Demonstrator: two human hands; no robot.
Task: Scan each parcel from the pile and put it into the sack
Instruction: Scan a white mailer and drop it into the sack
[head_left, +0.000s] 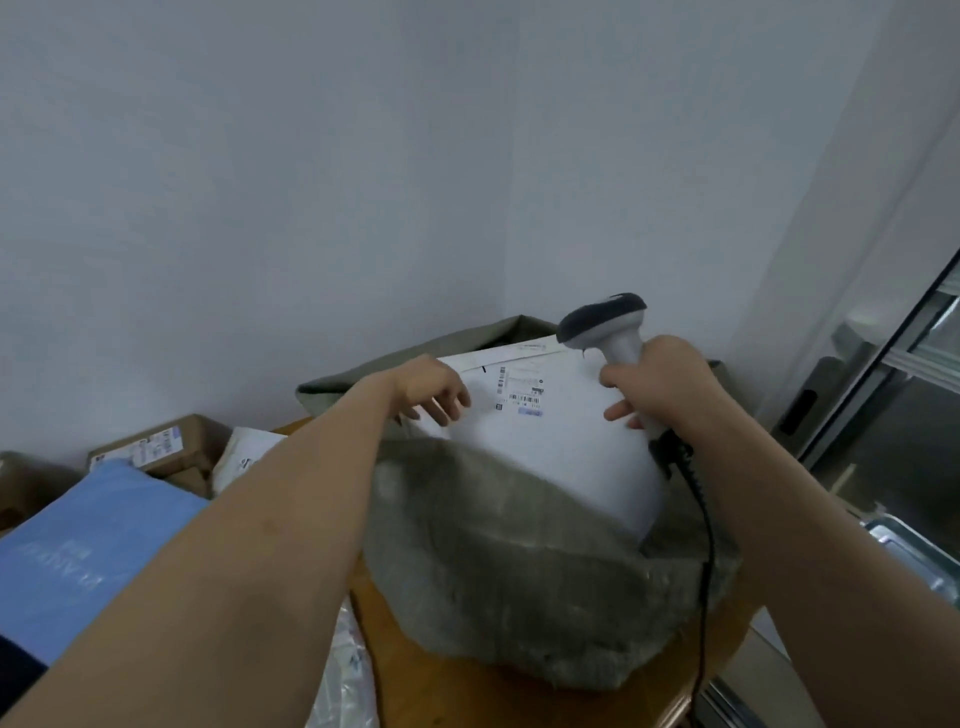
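A white parcel (550, 447) sat label-up in the mouth of the grey-green sack (519, 587), which stood on the wooden bench (447, 696) near its far right corner, against the wall. The parcel was partly sunk behind the sack's near rim, its printed label (519, 392) facing the camera, so this one looked scanned and all but stowed. A second white parcel (498, 356) showed behind it, deeper in the sack.

The left hand (431, 387) hovered at the parcel's left edge, fingers loosely curled downward and apparently grasping nothing; whether the fingertips touched the parcel could not be told. The right hand (660, 384) was clenched round the handle of the scanner (605, 325), whose head pointed left above the parcel's far edge, its black cable (704, 525) trailing down past the sack's right side.

Work remained. Along the bench's left side the pile waited: a blue parcel (78, 551) nearest, a brown box (156, 449) behind it toward the far left corner, a white bag (244, 457) beside that, and clear plastic wrapping (343, 675) at the near edge. None of these appeared scanned or sacked yet, so the job seemed somewhere in its middle.
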